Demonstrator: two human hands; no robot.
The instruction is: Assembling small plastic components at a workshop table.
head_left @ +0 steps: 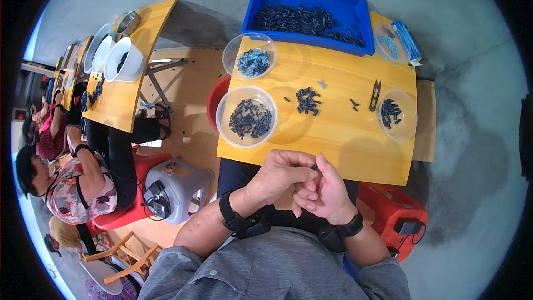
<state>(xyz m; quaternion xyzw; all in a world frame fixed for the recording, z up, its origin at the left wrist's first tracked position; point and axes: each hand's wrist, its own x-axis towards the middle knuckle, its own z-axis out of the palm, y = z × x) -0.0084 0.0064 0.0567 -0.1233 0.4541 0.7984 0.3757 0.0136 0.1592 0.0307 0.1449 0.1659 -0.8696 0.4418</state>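
Note:
My left hand (279, 174) and my right hand (326, 190) meet just off the table's near edge, fingers curled together. Between their thumbs and fingertips they pinch a small black cylindrical part (315, 166), mostly hidden by the fingers. Beyond them a pile of similar black parts (308, 101) lies on the wooden table (333, 150), with a few loose ones (354, 104) to its right. A clear round tub (247, 138) of black pieces stands at the left edge. Thread snips (376, 96) lie near another clear tub (408, 128) holding several black parts.
At the table's far edge sits a blue tray (355, 49) of black parts. A clear bowl (229, 61) with blue-grey pieces stands far left; a smaller tub (387, 58) and a blue box (407, 43) are far right. Another person (83, 180) sits at a left-hand table (126, 100).

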